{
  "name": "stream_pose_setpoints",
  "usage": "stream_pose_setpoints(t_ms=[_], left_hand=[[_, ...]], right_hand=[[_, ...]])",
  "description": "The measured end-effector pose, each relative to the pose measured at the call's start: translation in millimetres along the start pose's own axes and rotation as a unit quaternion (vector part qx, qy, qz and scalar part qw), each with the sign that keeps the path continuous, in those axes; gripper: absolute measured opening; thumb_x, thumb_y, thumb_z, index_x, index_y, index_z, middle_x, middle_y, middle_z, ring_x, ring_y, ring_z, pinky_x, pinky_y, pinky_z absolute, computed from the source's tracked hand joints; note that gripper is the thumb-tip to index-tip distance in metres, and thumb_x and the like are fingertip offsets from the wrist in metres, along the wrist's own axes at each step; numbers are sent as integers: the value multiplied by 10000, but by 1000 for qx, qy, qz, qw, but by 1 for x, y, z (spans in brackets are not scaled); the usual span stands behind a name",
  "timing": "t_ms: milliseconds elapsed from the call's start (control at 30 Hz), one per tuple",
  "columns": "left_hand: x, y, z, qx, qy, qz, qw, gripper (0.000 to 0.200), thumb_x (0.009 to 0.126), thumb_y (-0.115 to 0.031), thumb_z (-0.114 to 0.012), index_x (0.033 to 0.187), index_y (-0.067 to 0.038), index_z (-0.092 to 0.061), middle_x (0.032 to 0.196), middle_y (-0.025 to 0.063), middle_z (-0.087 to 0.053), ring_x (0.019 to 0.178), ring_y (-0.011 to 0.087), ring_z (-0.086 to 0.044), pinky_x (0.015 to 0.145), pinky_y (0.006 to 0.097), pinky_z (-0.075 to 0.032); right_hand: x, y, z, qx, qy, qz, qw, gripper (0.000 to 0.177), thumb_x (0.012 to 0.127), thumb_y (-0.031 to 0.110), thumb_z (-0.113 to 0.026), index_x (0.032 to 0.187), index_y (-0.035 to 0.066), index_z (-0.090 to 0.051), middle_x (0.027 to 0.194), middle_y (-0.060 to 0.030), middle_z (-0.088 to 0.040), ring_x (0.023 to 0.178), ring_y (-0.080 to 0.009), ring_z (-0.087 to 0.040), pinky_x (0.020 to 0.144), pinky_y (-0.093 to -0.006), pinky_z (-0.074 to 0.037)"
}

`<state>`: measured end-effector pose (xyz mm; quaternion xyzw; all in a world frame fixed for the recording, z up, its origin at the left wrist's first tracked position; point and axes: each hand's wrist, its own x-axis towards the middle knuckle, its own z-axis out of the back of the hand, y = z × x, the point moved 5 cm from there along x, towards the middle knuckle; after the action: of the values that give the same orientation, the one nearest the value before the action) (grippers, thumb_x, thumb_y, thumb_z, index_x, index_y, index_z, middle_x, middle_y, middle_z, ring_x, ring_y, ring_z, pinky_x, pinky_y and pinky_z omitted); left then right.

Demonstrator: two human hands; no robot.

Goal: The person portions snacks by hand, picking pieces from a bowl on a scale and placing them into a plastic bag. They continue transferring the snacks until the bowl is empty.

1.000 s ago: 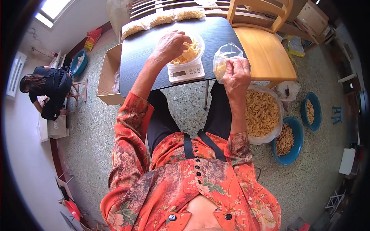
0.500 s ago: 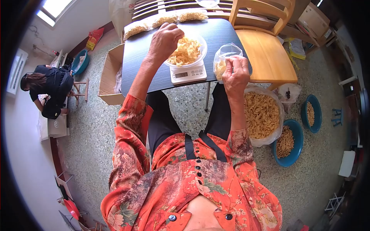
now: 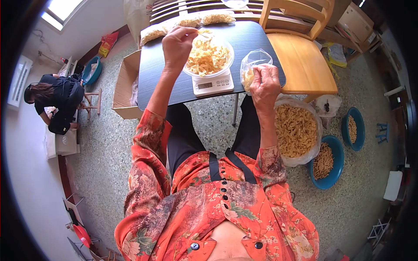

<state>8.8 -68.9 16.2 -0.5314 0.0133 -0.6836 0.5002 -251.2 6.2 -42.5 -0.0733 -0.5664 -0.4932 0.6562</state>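
My left hand is raised at the far left rim of a clear bowl, its fingertips pinched on a pale yellow dried strip. Curly dried strips fill the bowl. It rests on a white kitchen scale, whose display digits I cannot read. To the right, my right hand is closed on the edge of a clear plastic bag. The bag stands upright on the dark table with some pale strips low inside it.
Filled bags lie along the table's back edge. A wooden chair adjoins the right side. Below are a large lined container of strips and blue basins. Left stand a cardboard box and, farther off, a seated person.
My left hand has moved left and slightly up from over the bowl, and a strip now shows at its fingertips. My right hand stays at the bag, almost unmoved.
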Motion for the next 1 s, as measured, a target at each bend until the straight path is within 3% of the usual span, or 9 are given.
stream_pose_setpoints(t_ms=[33,67,133,467,633,800,867,933,1000], left_hand=[[2,17,-2,-88,6,97,991,126,855,-79,-771,973,-33,-778,873,65,-745,730,111,-674,636,249,-556],[2,23,-2,-87,7,97,991,126,855,-79,-771,973,-33,-778,873,65,-745,730,111,-674,636,249,-556],[-2,41,-6,-252,-7,240,938,135,843,-64,-772,971,-19,-775,822,70,-740,677,105,-658,600,247,-552],[6,47,-6,-417,-92,305,852,182,831,-41,-789,986,39,-735,831,118,-720,683,154,-684,554,259,-597],[2,57,-17,-460,-88,351,811,221,850,-40,-774,1041,35,-694,848,110,-708,677,160,-684,568,260,-604],[-14,63,-31,-457,-55,462,758,238,874,-40,-748,1079,36,-653,875,111,-699,680,170,-688,579,268,-605],[-15,58,-29,-447,-57,436,779,193,884,-49,-739,1054,22,-680,852,98,-703,676,157,-683,586,266,-599],[-5,31,-22,-361,0,286,888,177,900,-90,-740,1040,11,-706,854,86,-706,676,129,-665,637,272,-596],[-2,1,-19,-254,22,181,950,143,894,-89,-746,1005,1,-743,847,65,-723,660,105,-645,610,233,-553]], right_hand=[[0,1,0,0,3,-1,1000,80,830,13,-708,904,33,-685,926,-112,-637,842,-289,-668,732,-382,-570],[-1,1,0,0,6,-3,1000,84,827,12,-709,905,34,-688,926,-110,-637,842,-287,-669,734,-380,-572],[-1,2,1,3,6,-4,1000,87,825,10,-709,906,35,-689,926,-109,-638,842,-285,-670,736,-378,-573],[-1,-2,3,11,1,-16,1000,74,834,8,-707,903,25,-690,920,-107,-635,834,-275,-673,734,-374,-575],[-2,-2,3,12,3,-16,1000,72,835,8,-708,904,24,-691,917,-109,-636,828,-272,-673,732,-373,-572],[-3,-1,3,6,3,-9,1000,76,834,12,-713,906,23,-694,916,-106,-638,825,-267,-675,726,-370,-571],[-1,-1,3,8,-3,-13,1000,69,831,14,-719,896,23,-697,917,-104,-639,816,-265,-676,718,-367,-571],[-1,-1,3,8,-3,-15,1000,70,827,14,-724,891,22,-697,914,-103,-638,807,-265,-675,712,-367,-569],[-4,-1,3,3,-2,-20,1000,70,824,15,-729,886,21,-698,911,-102,-636,797,-265,-674,705,-366,-568]])
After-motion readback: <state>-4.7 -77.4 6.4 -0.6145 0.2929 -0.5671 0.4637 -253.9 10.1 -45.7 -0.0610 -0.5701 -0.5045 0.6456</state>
